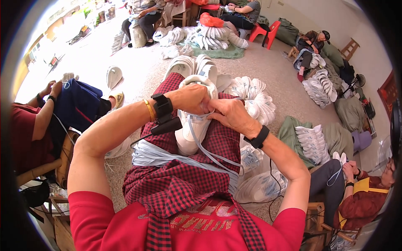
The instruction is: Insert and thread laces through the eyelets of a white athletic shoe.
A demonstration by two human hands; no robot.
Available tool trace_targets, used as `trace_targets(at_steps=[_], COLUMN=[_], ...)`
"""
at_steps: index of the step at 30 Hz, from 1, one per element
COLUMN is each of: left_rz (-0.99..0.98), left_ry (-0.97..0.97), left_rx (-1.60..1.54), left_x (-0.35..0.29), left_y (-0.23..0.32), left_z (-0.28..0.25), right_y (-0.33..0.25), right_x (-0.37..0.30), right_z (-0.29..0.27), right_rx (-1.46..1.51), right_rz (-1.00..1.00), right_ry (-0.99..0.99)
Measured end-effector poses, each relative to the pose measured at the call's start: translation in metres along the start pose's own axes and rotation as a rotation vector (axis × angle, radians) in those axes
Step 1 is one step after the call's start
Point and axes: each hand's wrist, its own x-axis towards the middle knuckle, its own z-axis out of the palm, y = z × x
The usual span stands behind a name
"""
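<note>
We have both bare hands together over a white sneaker with a thick rounded toe [187, 140], which rests on the lap, toe towards the body, opening away from it. Left hand [191, 99] is curled over the upper at the opening — fingertips partly hidden, so we can't tell exactly what they pinch. Right hand [235, 112] has thumb and forefinger closed together at the lacing area, just beside the left fingers; we can't tell if the lace is between them. A flat pale-blue fabric lace [200, 144] hangs from the shoe just below the hands and trails down to the right.

Nearer the body than the hands, we see a thick bundle of pale-blue flat laces [155, 155] lying across a red-and-black checked cloth apron [176, 194]. Just beyond the hands stand more white shoes with open collars [181, 65]. Right of the hands, a fanned cluster of white shoes [261, 100] sits on the speckled floor [146, 58]. Well left and beyond — one lone white shoe [113, 77]. Far right of the hands, a seated person in dark red [360, 207] holds a pale-blue lace too.
</note>
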Motion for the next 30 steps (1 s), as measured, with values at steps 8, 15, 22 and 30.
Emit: trace_targets(at_steps=[8,15,22,30], left_rz=[0.018,-0.185,-0.434,-0.924], left_ry=[0.032,0.034,0.823,0.569], left_rx=[-0.009,0.154,0.620,1.184], left_x=[0.002,0.001,-0.172,-0.329], left_y=[0.004,-0.004,-0.206,-0.235], left_z=[0.004,-0.002,-0.193,-0.263], right_y=[0.007,-0.011,-0.008,-0.011], right_x=[-0.004,-0.002,-0.004,-0.005], right_z=[0.007,0.003,0.007,0.003], right_rx=[-0.018,0.036,0.107,0.250], right_rz=[-0.021,0.040,0.092,0.213], right_ry=[0.029,0.030,0.073,0.049])
